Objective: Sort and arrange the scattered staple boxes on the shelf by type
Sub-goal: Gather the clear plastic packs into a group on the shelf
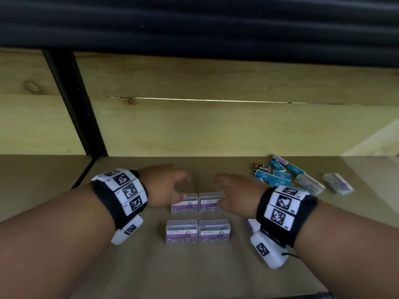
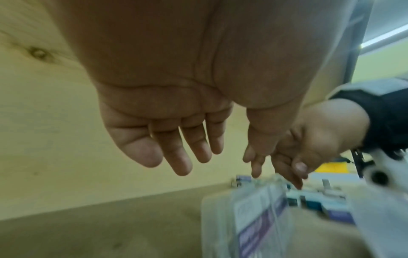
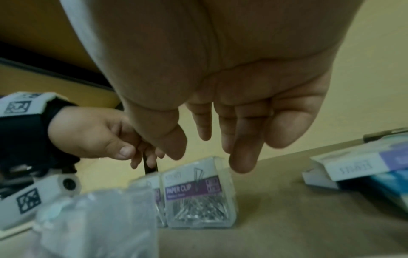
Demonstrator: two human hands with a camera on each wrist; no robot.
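Four clear paper-clip boxes with purple labels stand in a two-by-two block on the shelf (image 1: 133, 266): back left (image 1: 184, 205), back right (image 1: 210, 203), front left (image 1: 182, 231), front right (image 1: 214, 231). My left hand (image 1: 166, 186) hovers at the back left box and my right hand (image 1: 233, 194) at the back right box (image 3: 198, 197). Both wrist views show relaxed, hanging fingers (image 2: 183, 157) (image 3: 240, 153) that hold nothing. Whether the thumbs touch the boxes I cannot tell. Several blue staple boxes (image 1: 278, 176) lie scattered at the back right.
Beside the blue pile lie a small black box (image 1: 261, 167), a purple box (image 1: 280, 159) and two clear boxes (image 1: 308, 183) (image 1: 338, 183). A white and purple staples box (image 3: 364, 164) lies under my right wrist. A black upright post (image 1: 73, 104) stands at the back left, with a wooden back wall behind.
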